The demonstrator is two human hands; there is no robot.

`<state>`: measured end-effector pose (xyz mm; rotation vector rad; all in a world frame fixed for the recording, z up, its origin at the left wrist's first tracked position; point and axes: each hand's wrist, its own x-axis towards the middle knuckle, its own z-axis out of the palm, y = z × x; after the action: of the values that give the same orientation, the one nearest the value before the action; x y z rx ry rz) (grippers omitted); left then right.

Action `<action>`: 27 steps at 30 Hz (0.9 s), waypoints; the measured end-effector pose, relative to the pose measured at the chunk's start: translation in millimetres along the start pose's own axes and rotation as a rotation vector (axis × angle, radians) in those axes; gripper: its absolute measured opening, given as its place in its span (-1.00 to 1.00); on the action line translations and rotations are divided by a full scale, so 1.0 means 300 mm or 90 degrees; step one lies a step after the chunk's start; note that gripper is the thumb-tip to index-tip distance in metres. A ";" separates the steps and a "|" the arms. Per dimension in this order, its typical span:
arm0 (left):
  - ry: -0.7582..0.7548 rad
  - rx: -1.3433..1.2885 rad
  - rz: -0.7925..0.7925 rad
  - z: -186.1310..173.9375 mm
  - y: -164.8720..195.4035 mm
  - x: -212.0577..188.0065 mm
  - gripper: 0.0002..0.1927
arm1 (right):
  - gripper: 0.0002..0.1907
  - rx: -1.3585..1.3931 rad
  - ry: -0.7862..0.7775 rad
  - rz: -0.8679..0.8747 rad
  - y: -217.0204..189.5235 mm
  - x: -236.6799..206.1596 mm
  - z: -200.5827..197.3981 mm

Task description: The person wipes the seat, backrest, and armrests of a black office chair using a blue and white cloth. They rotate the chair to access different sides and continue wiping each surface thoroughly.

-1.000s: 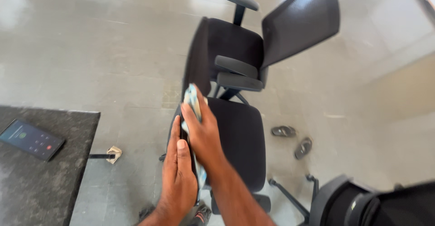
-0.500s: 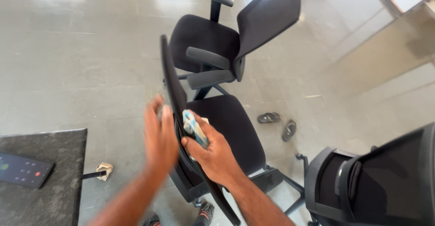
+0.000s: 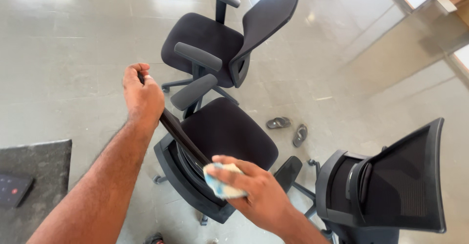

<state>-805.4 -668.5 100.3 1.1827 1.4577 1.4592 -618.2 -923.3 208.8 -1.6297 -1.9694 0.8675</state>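
The left hand [image 3: 142,95] is closed around the top edge of the backrest [image 3: 181,137] of a black office chair [image 3: 222,139], fingers curled over the rim and the forearm stretching down toward the lower left corner. The right hand [image 3: 254,188] is folded over a crumpled cloth [image 3: 221,181] — pale, with blue-green patches — and presses it against the lower part of that same backrest, just where it meets the seat. The chair stands directly below the camera, its black padded seat facing up and one grey armrest [image 3: 193,91] jutting out beyond the left hand. Behind it, a second black chair [image 3: 229,38] stands close, its seat and tall backrest turned to the right, its armrests grey as well. A third chair [image 3: 391,185] with a mesh back sits at the lower right, near the right forearm but apart from it. On the pale, glossy floor [image 3: 73,38] between the chairs lies a pair of dark sandals [image 3: 288,128] — one slightly ahead of the other. At the lower left, a dark stone tabletop [image 3: 44,175] carries a flat dark device [image 3: 12,189] with a lit screen, partly cut off by the frame.
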 end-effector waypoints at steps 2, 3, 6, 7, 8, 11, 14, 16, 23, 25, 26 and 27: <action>0.026 0.003 -0.013 0.000 0.018 -0.036 -0.81 | -0.54 -0.146 0.044 -0.217 0.040 -0.074 -0.032; 0.037 -0.009 -0.023 0.002 0.027 -0.049 -0.82 | -0.53 -0.162 0.029 -0.240 0.066 -0.117 -0.055; 0.040 -0.111 -0.068 0.016 0.043 -0.085 -0.84 | -0.54 -0.171 -0.017 -0.248 0.157 -0.275 -0.138; 0.027 -0.188 -0.088 0.011 0.042 -0.091 -0.85 | -0.59 -0.152 -0.031 -0.217 0.190 -0.313 -0.155; 0.013 -0.267 -0.107 0.012 0.041 -0.101 -0.86 | -0.62 -0.134 -0.044 -0.185 0.220 -0.344 -0.164; 0.048 -0.296 -0.110 -0.002 0.022 -0.131 -0.90 | -0.60 -0.160 0.021 -0.194 0.267 -0.402 -0.148; 0.107 -0.243 -0.036 0.007 0.007 -0.162 -0.86 | -0.57 -0.281 0.068 -0.228 0.258 -0.390 -0.111; 0.133 -0.249 -0.011 0.003 0.002 -0.185 -0.83 | -0.42 -0.267 0.069 -0.199 0.231 -0.349 -0.091; 0.159 -0.286 0.042 -0.038 -0.015 -0.271 -0.83 | -0.36 -0.249 0.116 -0.225 0.115 -0.202 -0.028; 0.149 -0.280 0.044 -0.055 -0.020 -0.287 -0.83 | -0.35 -0.255 0.109 -0.207 0.091 -0.173 -0.009; 0.143 -0.277 0.046 -0.066 -0.023 -0.291 -0.83 | -0.34 -0.258 0.108 -0.198 0.081 -0.160 0.000; 0.118 -0.296 0.038 -0.079 -0.025 -0.295 -0.83 | -0.35 -0.261 0.118 -0.209 0.071 -0.147 0.009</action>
<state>-802.6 -759.2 85.6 0.8255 1.1141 1.8631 -595.9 -964.6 194.3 -1.4580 -2.2924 0.1902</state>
